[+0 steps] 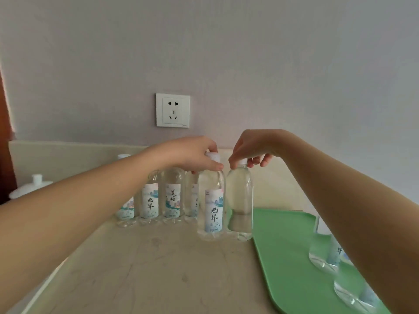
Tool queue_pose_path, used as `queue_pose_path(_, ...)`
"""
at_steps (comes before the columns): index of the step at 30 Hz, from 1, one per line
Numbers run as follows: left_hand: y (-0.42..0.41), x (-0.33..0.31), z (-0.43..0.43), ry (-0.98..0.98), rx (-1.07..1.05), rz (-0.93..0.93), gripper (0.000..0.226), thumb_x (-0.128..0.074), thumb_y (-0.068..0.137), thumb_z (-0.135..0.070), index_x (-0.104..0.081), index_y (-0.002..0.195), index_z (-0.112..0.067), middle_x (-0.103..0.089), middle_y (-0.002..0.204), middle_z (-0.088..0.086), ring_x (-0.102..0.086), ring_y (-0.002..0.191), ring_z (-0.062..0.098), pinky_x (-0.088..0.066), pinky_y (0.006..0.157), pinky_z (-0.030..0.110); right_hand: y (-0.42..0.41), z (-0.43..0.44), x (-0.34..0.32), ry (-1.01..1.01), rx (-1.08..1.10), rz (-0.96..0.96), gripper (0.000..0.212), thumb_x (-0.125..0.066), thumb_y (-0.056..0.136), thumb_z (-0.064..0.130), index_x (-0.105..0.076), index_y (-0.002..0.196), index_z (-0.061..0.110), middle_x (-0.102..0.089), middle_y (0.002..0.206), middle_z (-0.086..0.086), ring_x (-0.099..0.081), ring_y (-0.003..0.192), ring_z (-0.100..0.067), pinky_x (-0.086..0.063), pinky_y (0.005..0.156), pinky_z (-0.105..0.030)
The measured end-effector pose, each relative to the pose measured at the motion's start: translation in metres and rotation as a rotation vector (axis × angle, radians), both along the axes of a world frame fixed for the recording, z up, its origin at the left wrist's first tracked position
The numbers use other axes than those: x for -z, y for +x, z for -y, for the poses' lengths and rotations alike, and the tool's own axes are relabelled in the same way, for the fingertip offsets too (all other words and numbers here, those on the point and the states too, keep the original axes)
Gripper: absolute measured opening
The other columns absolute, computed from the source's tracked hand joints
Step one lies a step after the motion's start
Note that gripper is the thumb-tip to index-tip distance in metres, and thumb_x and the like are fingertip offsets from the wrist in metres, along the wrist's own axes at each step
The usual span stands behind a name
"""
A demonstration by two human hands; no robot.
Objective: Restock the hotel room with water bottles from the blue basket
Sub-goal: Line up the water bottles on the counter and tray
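Two clear water bottles stand upright side by side on the marble counter (147, 268). My left hand (192, 155) grips the neck and white cap of the labelled bottle (212, 209). My right hand (251, 148) pinches the white cap of the bottle next to it (240, 200), whose label faces away. Both bottles rest on the counter just left of the green tray. Behind them a row of several labelled bottles (172, 198) stands near the wall. The blue basket is out of view.
A green tray (290, 257) lies on the right with two more bottles (326, 252) partly hidden by my right forearm. A white lidded cup (31, 186) stands at far left. A wall socket (172, 110) is above the counter.
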State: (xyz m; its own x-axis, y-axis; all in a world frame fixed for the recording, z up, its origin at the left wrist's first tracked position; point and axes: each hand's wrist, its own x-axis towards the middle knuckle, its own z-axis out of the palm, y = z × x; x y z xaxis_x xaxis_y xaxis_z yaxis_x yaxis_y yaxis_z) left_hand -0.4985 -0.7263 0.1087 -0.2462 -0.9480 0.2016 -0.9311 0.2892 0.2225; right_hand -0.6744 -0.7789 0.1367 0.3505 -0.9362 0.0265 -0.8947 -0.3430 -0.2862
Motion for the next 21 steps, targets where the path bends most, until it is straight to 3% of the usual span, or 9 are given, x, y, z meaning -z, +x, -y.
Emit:
queue_pose_path(10,0.116,0.014,-0.05,0.031,-0.204,0.02,0.019,-0.066,0.088,-0.047,-0.054,0.088,-0.032,-0.07,0.076,0.002,-0.065,0.064,0.014,-0.045,0.063,0.029,0.096,-0.017,0.018,0.033,-0.284,-0.009,0.025,-0.076,0.074,0.034,-0.076,0.094,0.019,-0.065,0.067,-0.001,-0.053,0.063,-0.017,-0.051,0.056,-0.021)
queue_pose_path(14,0.152,0.019,-0.064,0.046,-0.258,0.023,0.017,-0.066,0.089,-0.046,-0.059,0.092,-0.031,-0.072,0.086,0.004,-0.07,0.075,0.021,-0.049,0.064,0.032,0.118,-0.019,0.031,0.002,-0.349,0.011,0.027,-0.074,0.077,0.033,-0.076,0.098,0.016,-0.065,0.07,-0.002,-0.056,0.066,-0.015,-0.054,0.059,-0.025)
queue_pose_path(18,0.175,0.028,-0.066,0.06,-0.297,0.021,0.014,-0.064,0.09,-0.045,-0.059,0.094,-0.033,-0.071,0.09,0.0,-0.071,0.076,0.017,-0.051,0.066,0.034,0.133,-0.02,0.042,-0.066,-0.38,0.052,0.027,-0.073,0.08,0.033,-0.075,0.097,0.012,-0.061,0.064,0.0,-0.057,0.062,-0.013,-0.048,0.048,-0.019)
queue_pose_path(21,0.188,0.034,-0.061,0.047,-0.318,-0.017,0.013,-0.063,0.089,-0.045,-0.059,0.095,-0.035,-0.072,0.091,0.001,-0.071,0.079,0.018,-0.057,0.072,0.044,0.141,-0.018,0.045,-0.146,-0.375,0.08,0.03,-0.072,0.082,0.034,-0.075,0.096,0.007,-0.062,0.062,0.0,-0.061,0.062,-0.015,-0.047,0.043,-0.019)
